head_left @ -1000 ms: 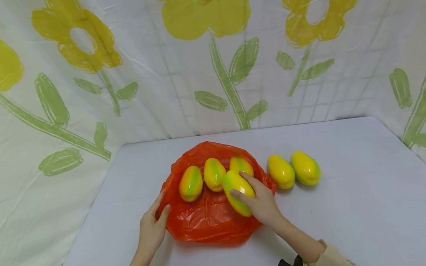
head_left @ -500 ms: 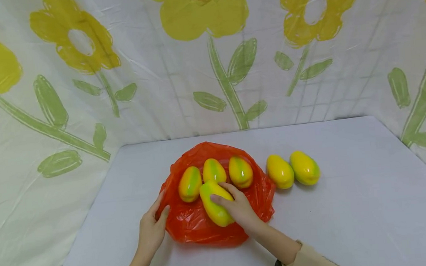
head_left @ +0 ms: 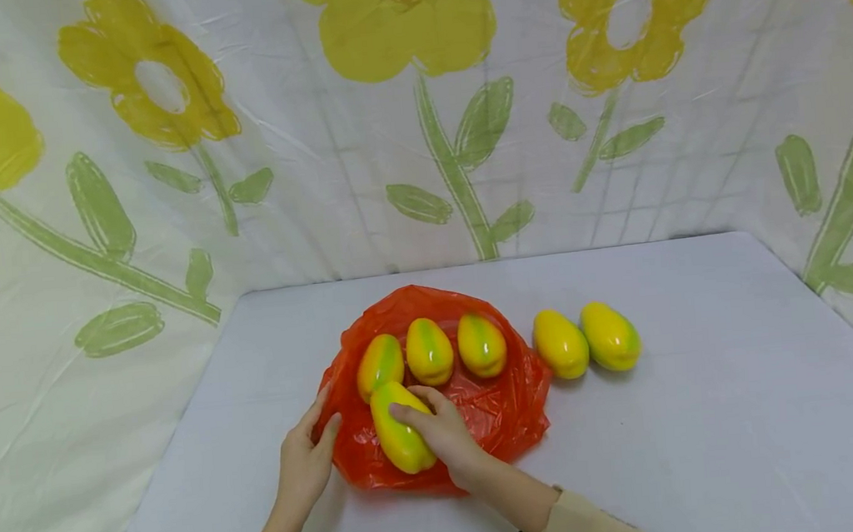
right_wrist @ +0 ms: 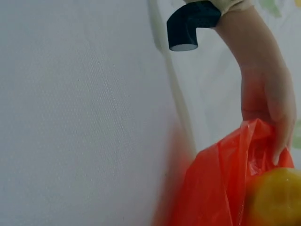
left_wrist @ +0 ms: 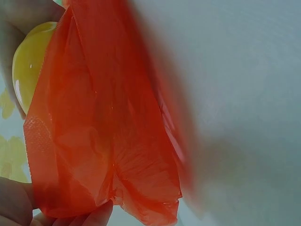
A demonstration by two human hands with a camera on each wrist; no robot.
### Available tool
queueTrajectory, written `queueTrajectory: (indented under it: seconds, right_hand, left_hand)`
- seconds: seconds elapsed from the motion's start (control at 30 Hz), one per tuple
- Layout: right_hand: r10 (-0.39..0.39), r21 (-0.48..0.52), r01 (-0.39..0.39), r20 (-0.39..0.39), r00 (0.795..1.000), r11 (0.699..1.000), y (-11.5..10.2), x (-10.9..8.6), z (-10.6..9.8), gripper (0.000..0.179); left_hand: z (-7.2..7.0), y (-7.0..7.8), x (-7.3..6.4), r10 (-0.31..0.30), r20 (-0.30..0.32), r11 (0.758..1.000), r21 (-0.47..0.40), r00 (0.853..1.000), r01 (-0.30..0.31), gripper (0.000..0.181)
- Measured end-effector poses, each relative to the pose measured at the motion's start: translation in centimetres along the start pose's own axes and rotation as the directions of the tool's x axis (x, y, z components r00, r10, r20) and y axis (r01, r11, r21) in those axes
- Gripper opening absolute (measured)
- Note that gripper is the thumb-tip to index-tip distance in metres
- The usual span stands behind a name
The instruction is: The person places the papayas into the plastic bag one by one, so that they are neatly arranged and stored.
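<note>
In the head view, a red plastic bag (head_left: 494,415) lies wide open on the table. My left hand (head_left: 302,464) holds its left rim, thumb inside and fingers outside. Over the bag's front left part, my right hand (head_left: 443,436) grips a glossy yellow papaya (head_left: 395,435) with a green tinge, thumb on top. Three similar papayas, a left one (head_left: 379,363), a middle one (head_left: 429,352) and a right one (head_left: 482,345), lie in a row further back in the bag. The held papaya (left_wrist: 30,66) peeks past the red plastic (left_wrist: 99,117) in the left wrist view.
Two more papayas, one nearer (head_left: 561,344) and one further right (head_left: 611,336), lie side by side on the white table (head_left: 709,411) just right of the bag. A white curtain (head_left: 296,142) with yellow flowers hangs behind the table's back edge.
My right hand has carried the papaya leftward and toward me across the bag, from before the right papaya to the front left. The left hand stays at the rim.
</note>
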State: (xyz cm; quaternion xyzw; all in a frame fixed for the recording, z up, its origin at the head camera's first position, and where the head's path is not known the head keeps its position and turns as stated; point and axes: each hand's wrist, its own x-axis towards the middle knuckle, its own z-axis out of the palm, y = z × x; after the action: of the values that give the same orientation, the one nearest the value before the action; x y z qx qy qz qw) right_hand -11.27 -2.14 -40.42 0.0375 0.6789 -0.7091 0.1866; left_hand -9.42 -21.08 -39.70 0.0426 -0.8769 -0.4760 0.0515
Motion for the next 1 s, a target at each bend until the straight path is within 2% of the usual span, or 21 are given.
queueTrajectory:
  seconds: [0.3, 0.6, 1.0]
  right_hand:
    - [0.02, 0.065, -0.016, -0.074, 0.997, 0.998, 0.0, 0.2, 1.8, 0.068]
    - [0.089, 0.06, -0.086, -0.055, 0.994, 0.994, 0.4, 0.1, 2.7, 0.077]
    - [0.134, 0.065, -0.129, -0.075, 0.988, 0.99, 1.0, 0.1, 3.4, 0.075]
  left_hand:
    - [0.1, 0.0, 0.0, 0.0, -0.002, 1.0, -0.002, 1.0, 0.0, 0.047]
    - [0.2, 0.0, 0.0, 0.001, 0.003, 1.0, -0.002, 1.0, -0.001, 0.047]
    - [0.5, -0.2, 0.0, 0.001, 0.011, 1.0, -0.025, 1.0, -0.001, 0.048]
